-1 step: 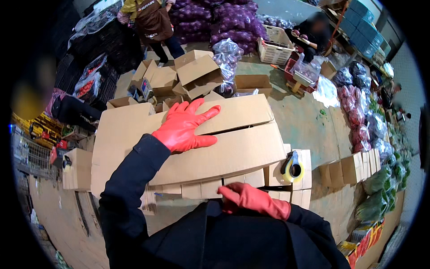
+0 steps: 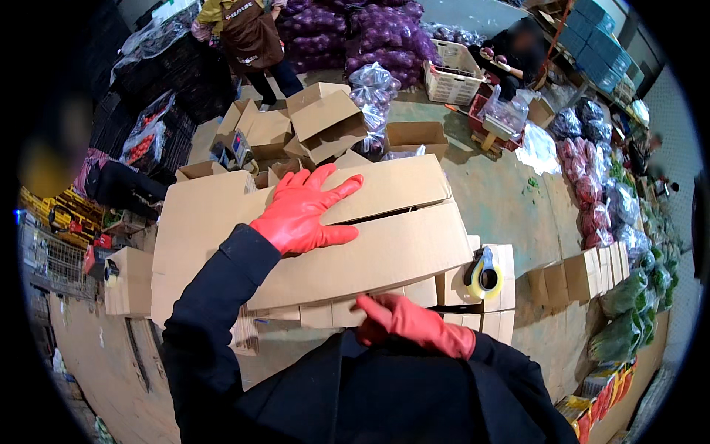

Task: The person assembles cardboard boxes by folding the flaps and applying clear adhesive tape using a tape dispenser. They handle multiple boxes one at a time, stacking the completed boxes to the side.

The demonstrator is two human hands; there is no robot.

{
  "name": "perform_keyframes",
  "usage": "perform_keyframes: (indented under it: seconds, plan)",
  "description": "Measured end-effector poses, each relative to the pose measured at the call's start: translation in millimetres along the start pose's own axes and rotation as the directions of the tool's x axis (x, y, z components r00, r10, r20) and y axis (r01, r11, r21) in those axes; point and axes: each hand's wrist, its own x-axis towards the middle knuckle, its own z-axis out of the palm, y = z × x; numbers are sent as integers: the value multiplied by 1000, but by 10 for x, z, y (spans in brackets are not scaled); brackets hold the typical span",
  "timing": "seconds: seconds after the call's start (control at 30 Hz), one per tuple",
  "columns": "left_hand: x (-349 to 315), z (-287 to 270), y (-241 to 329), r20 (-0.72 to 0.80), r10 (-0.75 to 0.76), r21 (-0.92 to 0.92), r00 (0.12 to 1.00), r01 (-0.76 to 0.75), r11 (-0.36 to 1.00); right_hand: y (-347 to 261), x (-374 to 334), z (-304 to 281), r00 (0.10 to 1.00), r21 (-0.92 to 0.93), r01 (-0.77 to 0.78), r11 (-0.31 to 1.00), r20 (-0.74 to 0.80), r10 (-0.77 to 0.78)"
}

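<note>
My left hand (image 2: 303, 211), in a red rubber glove, lies palm down with fingers spread on a large flat cardboard box (image 2: 370, 251). Two of the box's flaps meet beside it, with a narrow dark gap between them. Over the near edge of the box, in front of my chest, hovers my right hand (image 2: 414, 325) in a matching glove. Its fingers are loosely bent and apart, one pointing left, and I see nothing in them; its palm is hidden. Right of the box, a tape dispenser (image 2: 484, 277) with a yellowish roll rests on other cartons.
Open cardboard boxes (image 2: 325, 118) stand beyond the large box. Purple net sacks (image 2: 384, 44) are piled at the back, near a white crate (image 2: 451, 74). Bagged produce (image 2: 584, 185) lines the right side. Other people are at the back and left; one sits holding round purple produce (image 2: 495, 58).
My right hand has shifted slightly up and left, its pointing finger lifting a little. My left hand stays in place on the box.
</note>
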Motion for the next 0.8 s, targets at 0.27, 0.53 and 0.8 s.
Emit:
perform_keyframes:
  seconds: [0.27, 0.53, 0.8]
  plan:
    - [-7, -96, 109, 58, -406, -129, 912, 410, 903, -564, 272, -487, 851, -294, 171, 940, -437, -291]
    - [-230, 71, 399, -73, -431, -166, 899, 416, 894, -747, 119, -679, 789, -693, 86, 715, -391, -474]
    - [-203, 402, 751, -394, -345, -159, 852, 307, 938, -337, 22, -854, 651, -800, 30, 599, -439, -619]
